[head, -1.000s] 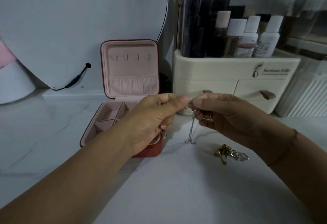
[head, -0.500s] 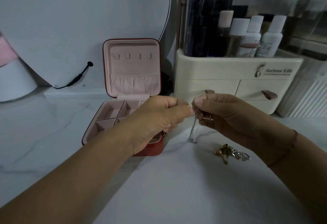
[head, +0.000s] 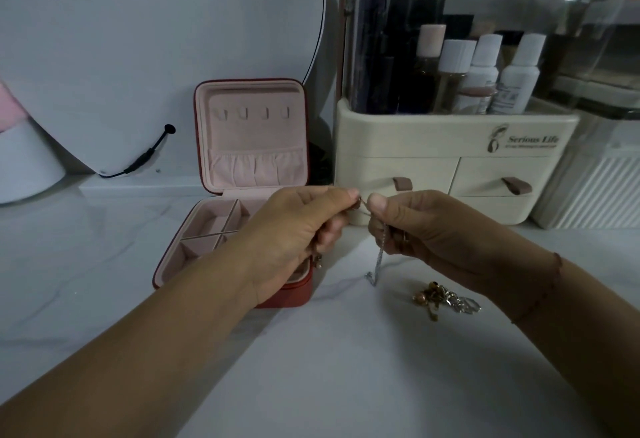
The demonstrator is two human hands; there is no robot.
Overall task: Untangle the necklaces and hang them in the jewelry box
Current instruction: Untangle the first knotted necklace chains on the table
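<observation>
A thin silver necklace [head: 379, 257] hangs down between my two hands, its lower end just above the white marble tabletop. My left hand [head: 298, 229] and my right hand [head: 415, 226] pinch its top end between thumb and fingertips, almost touching. A red jewelry box [head: 249, 146] with pink lining stands open behind my left hand; its upright lid shows several empty hooks and a gathered pocket. My left hand covers the right part of its tray. A small tangled heap of gold and silver jewelry [head: 446, 299] lies on the table under my right wrist.
A cream cosmetics organizer [head: 450, 146] with two drawers and several bottles stands at the back right. A round mirror [head: 156, 39] with a black cable leans at the back left. A ribbed white container [head: 602, 195] sits at the far right.
My hands have moved closer together at the top of the silver necklace. The chain still hangs in about the same place; the heap on the table has not moved.
</observation>
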